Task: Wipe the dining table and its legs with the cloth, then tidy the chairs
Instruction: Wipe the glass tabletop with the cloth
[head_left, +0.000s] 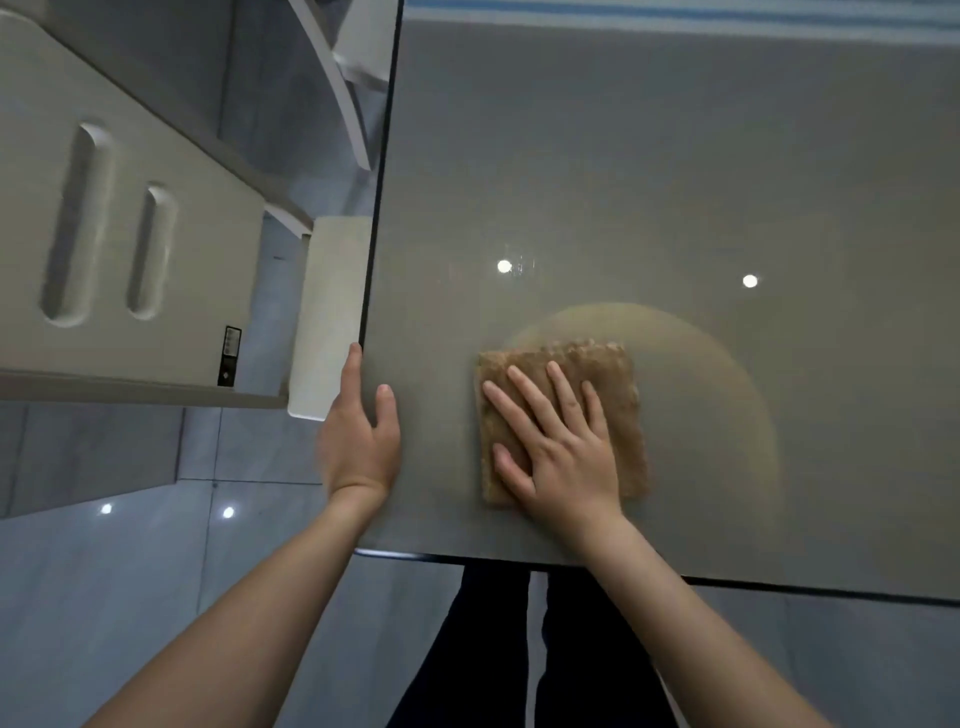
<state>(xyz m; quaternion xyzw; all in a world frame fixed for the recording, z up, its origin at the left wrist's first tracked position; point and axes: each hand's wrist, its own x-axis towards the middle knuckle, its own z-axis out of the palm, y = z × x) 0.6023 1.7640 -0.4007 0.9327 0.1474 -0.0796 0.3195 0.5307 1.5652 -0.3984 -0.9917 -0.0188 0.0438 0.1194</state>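
The cloth is pressed flat under the right hand, fingers spread, while the table edge is touched by the left hand.

No text, brand or number can be read. A small black label stands on the pale panel, up and to the left of the left hand; its marks are too small to make out.
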